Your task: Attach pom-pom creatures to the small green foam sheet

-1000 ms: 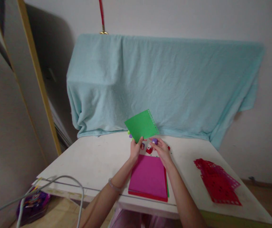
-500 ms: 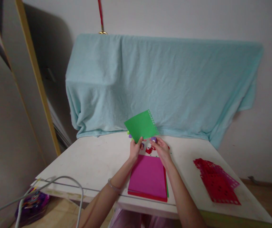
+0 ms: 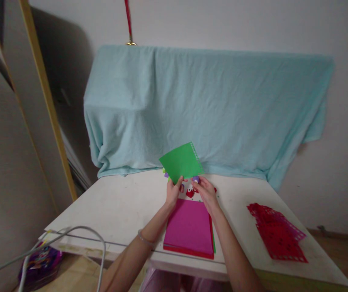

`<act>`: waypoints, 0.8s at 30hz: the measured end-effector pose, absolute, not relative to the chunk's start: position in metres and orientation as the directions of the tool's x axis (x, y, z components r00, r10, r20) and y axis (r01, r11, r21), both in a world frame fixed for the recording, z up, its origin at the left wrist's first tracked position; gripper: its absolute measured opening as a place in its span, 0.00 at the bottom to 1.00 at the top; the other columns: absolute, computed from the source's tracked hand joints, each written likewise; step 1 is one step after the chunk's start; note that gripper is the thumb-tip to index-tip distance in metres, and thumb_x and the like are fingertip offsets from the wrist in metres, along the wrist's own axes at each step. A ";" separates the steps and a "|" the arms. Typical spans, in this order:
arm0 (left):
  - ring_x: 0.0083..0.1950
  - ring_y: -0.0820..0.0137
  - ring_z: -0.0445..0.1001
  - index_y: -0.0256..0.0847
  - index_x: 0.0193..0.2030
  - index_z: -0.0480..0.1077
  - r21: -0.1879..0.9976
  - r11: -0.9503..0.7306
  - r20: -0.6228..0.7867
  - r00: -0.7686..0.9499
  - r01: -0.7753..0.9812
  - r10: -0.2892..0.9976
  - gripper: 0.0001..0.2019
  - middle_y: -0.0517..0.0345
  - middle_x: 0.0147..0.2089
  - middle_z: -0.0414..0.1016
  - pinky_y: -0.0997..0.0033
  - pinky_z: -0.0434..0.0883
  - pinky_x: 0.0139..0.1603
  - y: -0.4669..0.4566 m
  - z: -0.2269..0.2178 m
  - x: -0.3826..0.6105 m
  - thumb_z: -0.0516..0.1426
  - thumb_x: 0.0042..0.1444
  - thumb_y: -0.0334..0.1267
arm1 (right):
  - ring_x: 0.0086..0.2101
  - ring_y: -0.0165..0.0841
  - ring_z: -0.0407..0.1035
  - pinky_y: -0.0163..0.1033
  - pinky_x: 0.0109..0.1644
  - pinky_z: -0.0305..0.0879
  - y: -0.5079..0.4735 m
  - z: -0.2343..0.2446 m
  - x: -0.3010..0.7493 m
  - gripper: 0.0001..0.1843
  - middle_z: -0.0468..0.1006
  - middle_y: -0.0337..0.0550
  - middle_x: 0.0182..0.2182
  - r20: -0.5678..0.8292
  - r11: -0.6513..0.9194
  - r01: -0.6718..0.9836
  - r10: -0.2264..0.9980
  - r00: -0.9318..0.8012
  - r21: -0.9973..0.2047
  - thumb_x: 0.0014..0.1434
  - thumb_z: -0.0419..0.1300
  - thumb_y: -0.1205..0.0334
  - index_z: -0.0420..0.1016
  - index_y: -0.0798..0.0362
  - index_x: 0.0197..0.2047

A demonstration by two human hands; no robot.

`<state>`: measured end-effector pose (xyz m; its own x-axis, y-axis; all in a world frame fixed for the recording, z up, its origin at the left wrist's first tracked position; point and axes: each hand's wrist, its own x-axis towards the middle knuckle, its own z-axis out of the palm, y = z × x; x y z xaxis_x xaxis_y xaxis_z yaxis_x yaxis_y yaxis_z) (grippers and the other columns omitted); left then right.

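A green sheet [image 3: 181,161] is pinched at its near corner by the left hand [image 3: 173,192], a purple object [image 3: 195,178] by the right hand [image 3: 206,191]; leftward, room is offered by white tabletop [image 3: 125,207].

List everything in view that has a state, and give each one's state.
Left hand: closed on the green sheet
Green sheet: held up, one edge perforated
Right hand: closed on the small purple object
Small purple object: held in the fingers
Paper stack: lying on the table, magenta on top
Red sheets: lying on the table, perforated
Blue cloth: draped
Grey cable: looped
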<state>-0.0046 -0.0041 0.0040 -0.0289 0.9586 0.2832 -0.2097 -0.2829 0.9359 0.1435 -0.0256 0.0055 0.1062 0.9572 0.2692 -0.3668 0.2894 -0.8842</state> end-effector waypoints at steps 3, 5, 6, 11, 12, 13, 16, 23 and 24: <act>0.17 0.76 0.59 0.33 0.33 0.76 0.934 -0.292 0.293 -0.025 -0.207 0.956 0.23 0.61 0.14 0.60 0.74 0.56 0.22 -0.005 0.004 -0.004 0.58 0.57 0.56 | 0.35 0.33 0.72 0.35 0.38 0.68 -0.028 0.007 0.143 0.23 0.79 0.46 0.42 0.264 0.284 -0.359 0.959 0.105 -0.889 0.45 0.73 0.59 0.76 0.54 0.44; 0.17 0.76 0.59 0.33 0.33 0.76 0.932 -0.299 0.303 -0.015 -0.204 0.953 0.23 0.61 0.14 0.60 0.74 0.56 0.22 -0.005 0.004 -0.004 0.58 0.57 0.56 | 0.36 0.33 0.72 0.35 0.39 0.68 -0.030 0.009 0.143 0.22 0.79 0.45 0.42 0.271 0.286 -0.357 0.958 0.094 -0.889 0.46 0.73 0.59 0.75 0.54 0.44; 0.17 0.76 0.58 0.33 0.32 0.76 0.932 -0.303 0.307 -0.013 -0.200 0.952 0.23 0.61 0.14 0.60 0.74 0.56 0.22 -0.005 0.004 -0.004 0.58 0.57 0.56 | 0.36 0.33 0.72 0.35 0.39 0.68 -0.030 0.010 0.143 0.22 0.79 0.45 0.41 0.275 0.289 -0.357 0.957 0.089 -0.888 0.46 0.73 0.59 0.75 0.54 0.44; 0.17 0.75 0.59 0.33 0.32 0.75 0.932 -0.322 0.325 -0.009 -0.166 0.946 0.24 0.61 0.14 0.60 0.73 0.57 0.21 -0.004 0.003 -0.004 0.57 0.57 0.57 | 0.35 0.33 0.71 0.35 0.37 0.66 -0.033 0.014 0.142 0.20 0.78 0.43 0.38 0.288 0.298 -0.351 0.954 0.082 -0.888 0.46 0.73 0.57 0.74 0.54 0.41; 0.17 0.75 0.59 0.33 0.32 0.75 0.931 -0.324 0.328 -0.006 -0.165 0.945 0.24 0.60 0.14 0.60 0.73 0.57 0.21 -0.004 0.002 -0.004 0.57 0.57 0.57 | 0.34 0.33 0.71 0.35 0.36 0.66 -0.034 0.015 0.141 0.20 0.78 0.43 0.37 0.287 0.298 -0.351 0.954 0.084 -0.888 0.46 0.73 0.57 0.74 0.54 0.41; 0.17 0.75 0.59 0.33 0.32 0.75 0.931 -0.327 0.331 -0.003 -0.164 0.944 0.24 0.60 0.14 0.60 0.74 0.57 0.21 -0.004 0.002 -0.004 0.57 0.57 0.57 | 0.33 0.32 0.70 0.35 0.35 0.65 -0.034 0.015 0.141 0.20 0.78 0.43 0.37 0.285 0.298 -0.351 0.954 0.092 -0.888 0.46 0.73 0.57 0.74 0.54 0.40; 0.16 0.75 0.59 0.33 0.32 0.74 0.928 -0.334 0.338 -0.001 -0.166 0.941 0.23 0.61 0.14 0.60 0.74 0.57 0.21 -0.004 0.002 -0.003 0.57 0.57 0.57 | 0.30 0.31 0.68 0.35 0.33 0.64 -0.035 0.017 0.140 0.20 0.76 0.42 0.34 0.263 0.299 -0.348 0.954 0.146 -0.889 0.46 0.73 0.56 0.74 0.54 0.39; 0.16 0.75 0.60 0.34 0.30 0.73 0.935 -0.322 0.325 -0.004 -0.151 0.946 0.23 0.60 0.14 0.61 0.74 0.57 0.21 -0.006 0.003 -0.001 0.58 0.56 0.58 | 0.27 0.28 0.64 0.34 0.30 0.61 -0.035 0.020 0.140 0.19 0.74 0.39 0.30 0.275 0.324 -0.331 0.943 0.187 -0.886 0.46 0.73 0.55 0.72 0.54 0.37; 0.16 0.75 0.60 0.35 0.29 0.73 0.936 -0.320 0.323 -0.005 -0.145 0.946 0.24 0.60 0.14 0.61 0.74 0.56 0.21 -0.006 0.003 -0.001 0.58 0.55 0.58 | 0.27 0.28 0.64 0.34 0.30 0.61 -0.035 0.020 0.140 0.19 0.74 0.38 0.30 0.283 0.331 -0.334 0.941 0.183 -0.883 0.46 0.72 0.55 0.72 0.54 0.37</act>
<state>-0.0012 -0.0055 0.0030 -0.0054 0.9464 0.3229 -0.1453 -0.3203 0.9361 0.1397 -0.0353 0.0205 0.1833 0.9413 0.2834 -0.3338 0.3308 -0.8827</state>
